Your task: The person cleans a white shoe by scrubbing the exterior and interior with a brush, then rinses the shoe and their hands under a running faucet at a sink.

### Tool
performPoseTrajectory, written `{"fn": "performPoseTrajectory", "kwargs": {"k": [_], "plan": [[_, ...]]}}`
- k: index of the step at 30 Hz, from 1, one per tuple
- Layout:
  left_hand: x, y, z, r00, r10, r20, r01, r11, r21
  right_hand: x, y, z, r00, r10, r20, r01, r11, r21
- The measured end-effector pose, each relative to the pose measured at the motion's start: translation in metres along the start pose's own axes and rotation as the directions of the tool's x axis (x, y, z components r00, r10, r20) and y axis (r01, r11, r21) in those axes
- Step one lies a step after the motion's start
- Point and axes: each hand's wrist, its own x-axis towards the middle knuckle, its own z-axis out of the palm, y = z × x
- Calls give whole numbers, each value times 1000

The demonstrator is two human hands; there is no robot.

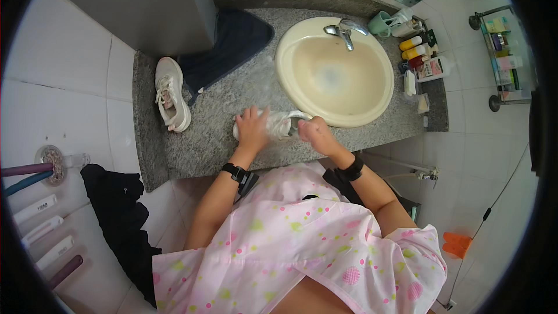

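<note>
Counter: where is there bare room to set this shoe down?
Bare granite lies between the second shoe, the dark cloth and the sink, above the left hand. The strip right of the sink is crowded with bottles; the right hand hugs the rim.

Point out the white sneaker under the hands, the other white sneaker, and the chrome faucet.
White sneaker under the hands (281, 125): head view, upper between hands.
Other white sneaker (170, 94): head view, laces.
Chrome faucet (346, 32): head view, spout.

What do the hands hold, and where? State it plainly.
A white sneaker on the granite counter. The left hand presses over its top at one end; the right hand grips the other end, nearest the sink.
</note>
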Motion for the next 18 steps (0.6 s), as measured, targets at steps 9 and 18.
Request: {"fn": "performPoseTrajectory", "kwargs": {"k": [9, 18], "plan": [[2, -1, 6, 1000, -13, 3, 13, 999, 39, 2, -8, -5, 999, 39, -8, -38, 997, 73], [7, 4, -4, 994, -74, 77, 78, 996, -48, -7, -18, 3, 999, -43, -6, 43, 998, -51]]}}
